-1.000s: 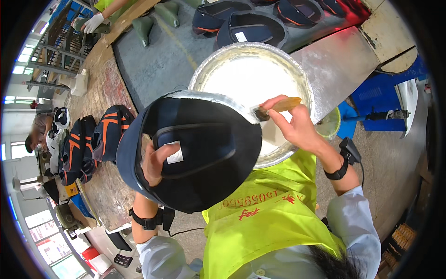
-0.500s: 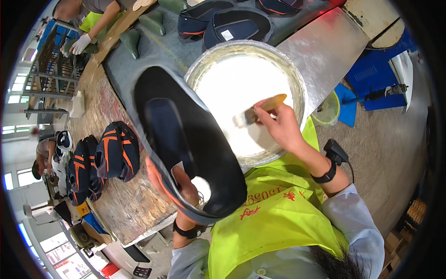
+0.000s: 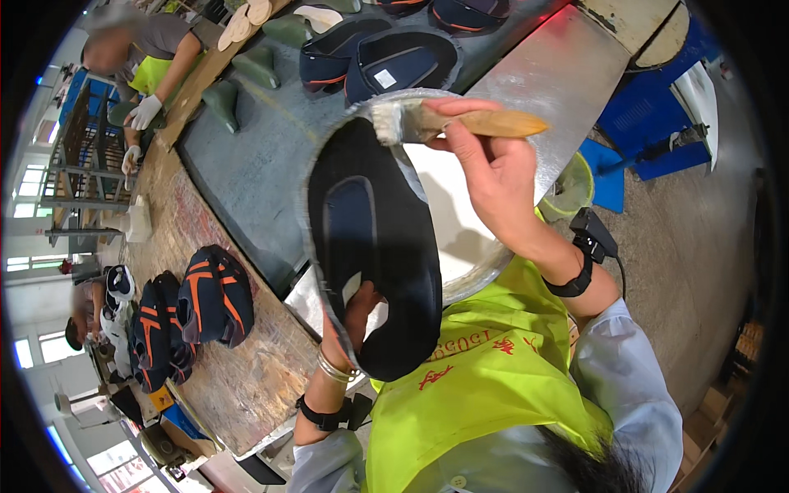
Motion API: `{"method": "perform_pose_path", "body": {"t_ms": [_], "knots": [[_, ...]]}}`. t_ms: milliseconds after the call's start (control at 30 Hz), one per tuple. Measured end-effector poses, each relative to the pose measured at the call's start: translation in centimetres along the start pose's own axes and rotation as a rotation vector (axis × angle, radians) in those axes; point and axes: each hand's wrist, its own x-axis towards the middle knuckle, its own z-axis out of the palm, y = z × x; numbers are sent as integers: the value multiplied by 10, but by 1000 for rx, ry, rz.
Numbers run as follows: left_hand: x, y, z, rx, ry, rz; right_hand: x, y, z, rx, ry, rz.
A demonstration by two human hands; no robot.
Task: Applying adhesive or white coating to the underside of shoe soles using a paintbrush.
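Your right hand (image 3: 497,177) is closed on the brush (image 3: 485,123), pinching it where the wooden handle meets the metal band. The bristles carry white liquid, and they are at the far edge of the dark shoe upper (image 3: 394,246); I cannot tell if they touch it. Your left hand (image 3: 359,316) holds this upper by its near end, with the black inner face turned up to you, partly over the round pan (image 3: 493,279).

The step in hand seems to be brushing the edge. I would advise a light pressure and a short stroke which follows the curve, so the white liquid (image 3: 456,197) lies thin and even. The black face looks easy to stain, so tilt the bristles toward the rim, not toward the middle. The upper looks soft and may bend under the brush; a firm left hand should help. Its far end is over the pan, so a drop would probably fall back there.

Farther away, on the counter (image 3: 263,148), another upper (image 3: 403,70) lies just beyond the pan, so be careful not to splash it.
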Motion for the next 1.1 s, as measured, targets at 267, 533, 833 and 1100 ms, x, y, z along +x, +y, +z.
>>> {"method": "perform_pose_path", "body": {"t_ms": [267,533,833,1100], "knots": [[36,34,12,186,53,312,-64,24,-4,-118,-96,356],[78,20,-17,122,29,431,-67,13,-8,-176,-412,504],[94,27,0,339,245,814,-60,-4,-4,224,-351,683],[78,22,3,236,239,613,-36,18,5,-175,-249,182]]}}
